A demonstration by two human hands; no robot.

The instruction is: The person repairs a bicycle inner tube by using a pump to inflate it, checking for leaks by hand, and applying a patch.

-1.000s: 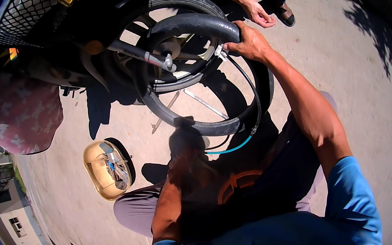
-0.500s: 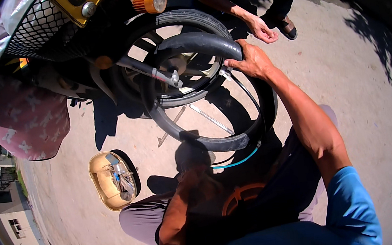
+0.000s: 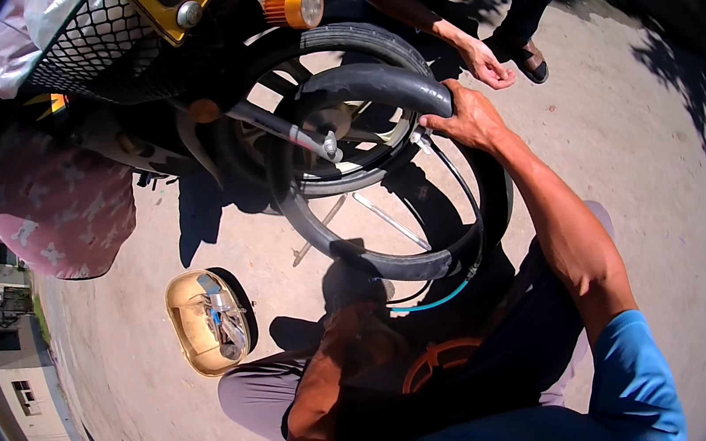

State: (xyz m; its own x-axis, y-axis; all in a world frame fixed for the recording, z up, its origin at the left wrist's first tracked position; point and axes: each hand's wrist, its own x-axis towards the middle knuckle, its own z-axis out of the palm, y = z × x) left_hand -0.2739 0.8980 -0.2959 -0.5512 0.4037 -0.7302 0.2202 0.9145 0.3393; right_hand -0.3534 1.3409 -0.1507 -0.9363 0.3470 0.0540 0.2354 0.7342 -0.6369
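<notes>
An inflated black inner tube [image 3: 417, 266] stands in front of the motorcycle's wheel [image 3: 378, 37], overlapping it from this view. My right hand [image 3: 473, 115] is closed around the tube's upper right part, thumb on the inner side. A black hose [image 3: 453, 167] runs from a metal fitting [image 3: 421, 137] beside my thumb down the tube's inside. Near the tube's bottom right a teal hose [image 3: 431, 304] leads left toward my lap. My left hand [image 3: 372, 334] is low in front of me in deep shadow, blurred; its fingers and anything in them cannot be made out.
A tan open case [image 3: 195, 344] with small items lies on the ground at left. Metal bars [image 3: 393, 222] lie beyond the tube. An orange round object [image 3: 434, 361] is between my legs. Another person's hand [image 3: 489, 64] hangs near the wheel. A pink cloth [image 3: 68, 222] covers part of the motorcycle.
The whole view has shifted slightly, so things appear a little lower and farther right. My right hand keeps its hold on the inner tube.
</notes>
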